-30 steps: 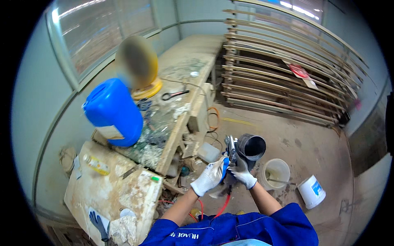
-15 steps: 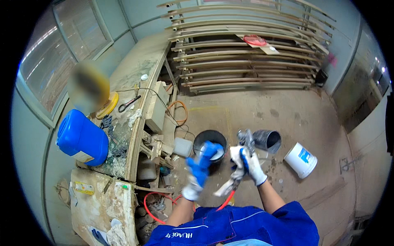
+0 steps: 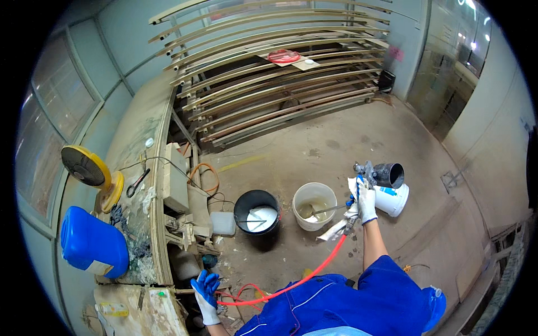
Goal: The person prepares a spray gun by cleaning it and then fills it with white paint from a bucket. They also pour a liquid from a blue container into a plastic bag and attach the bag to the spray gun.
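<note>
My right hand [image 3: 365,203], in a white and blue glove, grips a spray gun [image 3: 365,170] with a dark cup [image 3: 389,175] attached. A whitish rag [image 3: 338,228] hangs about the gun's handle, and a red air hose [image 3: 314,268] runs from it down to the left. My left hand [image 3: 206,292], gloved in blue and white, is at the lower left beside the bench, its fingers apart. The hose bends close by it; whether they touch I cannot tell. Between the hands stand a black bucket [image 3: 240,211] with white liquid and a stick, and a white bucket [image 3: 332,196] with a stirring tool.
A white pail [image 3: 392,203] lies behind the spray gun. On the left bench [image 3: 147,106] are a blue jerrycan [image 3: 95,241], a yellow fan [image 3: 92,168] and black-handled pliers or scissors [image 3: 137,183]. A rack of long bars [image 3: 280,84] spans the back.
My left hand has moved from beside the black bucket to the lower left. My right hand has carried the spray gun rightward, uncovering the white bucket. The view has turned right.
</note>
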Demonstrator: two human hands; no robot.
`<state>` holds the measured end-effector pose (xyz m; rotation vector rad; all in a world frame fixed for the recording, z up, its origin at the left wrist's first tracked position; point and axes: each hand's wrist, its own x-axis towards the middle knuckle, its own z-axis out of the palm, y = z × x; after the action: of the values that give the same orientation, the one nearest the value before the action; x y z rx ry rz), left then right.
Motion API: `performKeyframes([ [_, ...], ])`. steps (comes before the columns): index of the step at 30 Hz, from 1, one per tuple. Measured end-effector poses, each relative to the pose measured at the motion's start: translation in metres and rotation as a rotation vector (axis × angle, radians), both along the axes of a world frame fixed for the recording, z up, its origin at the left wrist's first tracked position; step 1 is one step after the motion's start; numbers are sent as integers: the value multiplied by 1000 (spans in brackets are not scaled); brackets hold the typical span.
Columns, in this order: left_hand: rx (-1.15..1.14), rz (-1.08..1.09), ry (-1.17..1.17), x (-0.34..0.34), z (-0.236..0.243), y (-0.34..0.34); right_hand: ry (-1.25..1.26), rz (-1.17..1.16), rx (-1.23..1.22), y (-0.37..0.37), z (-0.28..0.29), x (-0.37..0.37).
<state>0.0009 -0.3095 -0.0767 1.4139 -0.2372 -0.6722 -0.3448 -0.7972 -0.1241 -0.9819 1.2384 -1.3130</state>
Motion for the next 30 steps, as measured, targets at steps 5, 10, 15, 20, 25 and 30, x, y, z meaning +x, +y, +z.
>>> performKeyframes([
  [5,75,-6,7,-4,-14,10,-41,-63,34,36,66,9],
  [10,105,-148,-150,-15,7,-32,-57,-31,-42,13,12,-8],
  [15,290,-279,-495,-43,27,-69,-67,-30,-52,29,13,-2],
  [20,256,-367,-492,-94,95,-141,88,6,-71,59,49,19],
  [25,-52,-628,-1117,-156,155,-239,60,103,-80,99,98,34],
  [30,-187,-761,-1651,-263,194,-309,184,148,-279,117,91,29],
])
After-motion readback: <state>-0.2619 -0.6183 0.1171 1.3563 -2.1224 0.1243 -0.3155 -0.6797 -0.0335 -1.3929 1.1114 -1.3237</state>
